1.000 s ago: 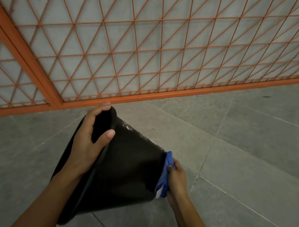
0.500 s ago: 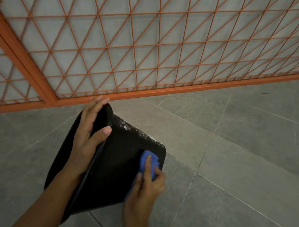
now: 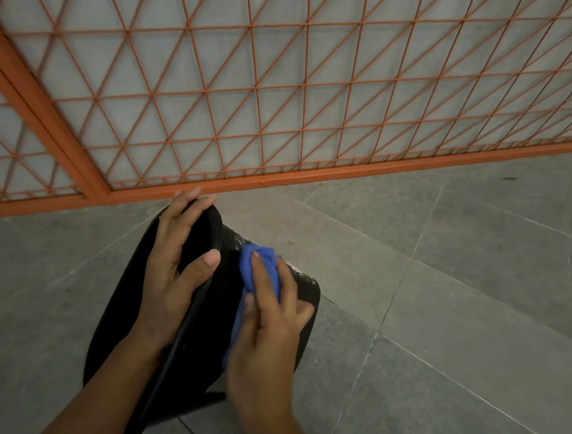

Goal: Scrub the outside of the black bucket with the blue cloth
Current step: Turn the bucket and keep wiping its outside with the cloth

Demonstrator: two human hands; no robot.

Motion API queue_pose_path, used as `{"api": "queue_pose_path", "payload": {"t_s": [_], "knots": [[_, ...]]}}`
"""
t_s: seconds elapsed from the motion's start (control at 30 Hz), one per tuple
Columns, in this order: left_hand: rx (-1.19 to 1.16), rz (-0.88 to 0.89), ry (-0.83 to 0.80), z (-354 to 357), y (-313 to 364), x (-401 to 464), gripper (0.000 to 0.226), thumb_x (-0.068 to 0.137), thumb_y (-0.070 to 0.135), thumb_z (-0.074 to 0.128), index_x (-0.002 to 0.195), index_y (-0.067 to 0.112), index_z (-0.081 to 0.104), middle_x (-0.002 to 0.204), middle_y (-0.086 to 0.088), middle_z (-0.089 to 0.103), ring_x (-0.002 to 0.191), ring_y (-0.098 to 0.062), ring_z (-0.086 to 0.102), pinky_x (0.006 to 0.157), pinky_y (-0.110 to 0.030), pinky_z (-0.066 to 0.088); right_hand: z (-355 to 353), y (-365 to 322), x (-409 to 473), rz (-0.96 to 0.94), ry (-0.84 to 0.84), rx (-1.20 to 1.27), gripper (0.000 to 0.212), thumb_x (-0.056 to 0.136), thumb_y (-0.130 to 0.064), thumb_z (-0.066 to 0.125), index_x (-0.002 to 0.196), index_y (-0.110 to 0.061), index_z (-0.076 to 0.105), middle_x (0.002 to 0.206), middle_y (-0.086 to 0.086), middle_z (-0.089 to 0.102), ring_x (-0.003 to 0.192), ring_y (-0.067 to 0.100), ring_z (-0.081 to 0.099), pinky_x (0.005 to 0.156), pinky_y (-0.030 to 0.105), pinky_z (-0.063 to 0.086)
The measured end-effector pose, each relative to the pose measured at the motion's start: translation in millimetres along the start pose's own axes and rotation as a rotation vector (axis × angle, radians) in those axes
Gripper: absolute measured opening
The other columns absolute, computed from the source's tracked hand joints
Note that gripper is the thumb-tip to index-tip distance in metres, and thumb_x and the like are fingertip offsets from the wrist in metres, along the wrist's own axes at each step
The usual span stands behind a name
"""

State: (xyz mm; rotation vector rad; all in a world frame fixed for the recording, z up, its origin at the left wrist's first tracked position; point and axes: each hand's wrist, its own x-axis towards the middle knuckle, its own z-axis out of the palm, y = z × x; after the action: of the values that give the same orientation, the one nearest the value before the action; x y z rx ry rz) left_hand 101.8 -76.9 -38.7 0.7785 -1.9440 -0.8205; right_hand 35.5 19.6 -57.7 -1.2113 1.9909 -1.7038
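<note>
One black bucket (image 3: 204,328), one blue cloth (image 3: 259,268), two bare hands. Bucket lies tipped on its side on the grey tiled floor (image 3: 438,305), mouth toward the left, base to the right, matte black with wet streaks along its upper wall. Left hand (image 3: 174,271) grips the rim, fingers curled over the edge, thumb on the outside. Right hand (image 3: 270,318) presses the bunched cloth against the outer wall, fingers wrapped around it. Orange lattice fence (image 3: 283,102) behind.

Left hand (image 3: 172,271) grips with curled fingers (image 3: 180,209); right hand (image 3: 270,318) presses down.
</note>
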Motion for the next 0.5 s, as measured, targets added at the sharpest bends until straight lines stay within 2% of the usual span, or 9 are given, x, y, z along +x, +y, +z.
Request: {"api": "queue_pose_path", "payload": {"t_s": [0.07,0.13,0.27,0.33,0.4,0.5], "knots": [[0.012,0.011,-0.004,-1,-1,-1,0.06,0.078,0.037,0.045,0.134,0.016,0.035,0.149,-0.016,0.033,0.143,-0.024,0.025,0.118,-0.03,0.019,0,-8,3,-0.075,-0.036,0.003,0.048,0.092,-0.014,0.041,0.132,-0.04,0.04,0.14,-0.016,0.033,0.108,-0.009,0.022,0.091,-0.003,0.019],[0.013,-0.003,0.008,-2,-2,-1,0.061,0.078,0.037,0.045,0.134,0.016,0.035,0.149,-0.015,0.033,0.143,-0.021,0.025,0.118,-0.028,0.019,-4,-8,19,-0.07,-0.094,0.001,0.041,0.095,-0.016,0.042,0.128,-0.039,0.045,0.14,-0.015,0.036,0.106,-0.003,0.024,0.088,-0.003,0.02],[-0.012,0.01,0.002,-1,1,-2,0.062,0.078,0.036,0.045,0.134,0.013,0.036,0.151,-0.014,0.031,0.144,-0.024,0.023,0.119,-0.032,0.018,-11,-14,12,-0.064,-0.081,0.031,0.04,0.095,-0.016,0.042,0.124,-0.043,0.041,0.136,-0.013,0.041,0.107,-0.01,0.025,0.088,-0.003,0.019],[-0.015,0.015,-0.003,-3,-1,-5,0.06,0.079,0.035,0.044,0.135,0.014,0.036,0.153,-0.011,0.029,0.146,-0.024,0.02,0.12,-0.041,0.014,-7,-19,6,-0.099,-0.063,0.006,0.041,0.092,-0.018,0.042,0.125,-0.041,0.046,0.133,-0.014,0.045,0.105,-0.006,0.029,0.089,-0.001,0.022],[-0.022,-0.016,-0.002,-6,-1,-8,0.06,0.08,0.036,0.044,0.136,0.017,0.034,0.153,-0.007,0.028,0.147,-0.024,0.016,0.119,-0.055,0.01,-6,-17,17,-0.086,-0.091,-0.026,0.038,0.093,-0.016,0.043,0.124,-0.035,0.052,0.13,-0.01,0.049,0.098,0.004,0.033,0.087,0.0,0.022],[-0.003,-0.005,-0.01,-8,5,-8,0.06,0.081,0.035,0.045,0.138,0.017,0.034,0.152,-0.004,0.03,0.148,-0.02,0.014,0.118,-0.058,0.005,-11,-9,27,-0.055,-0.11,-0.04,0.037,0.094,-0.01,0.044,0.124,-0.03,0.053,0.131,-0.007,0.05,0.095,0.011,0.033,0.086,0.004,0.024]]}}
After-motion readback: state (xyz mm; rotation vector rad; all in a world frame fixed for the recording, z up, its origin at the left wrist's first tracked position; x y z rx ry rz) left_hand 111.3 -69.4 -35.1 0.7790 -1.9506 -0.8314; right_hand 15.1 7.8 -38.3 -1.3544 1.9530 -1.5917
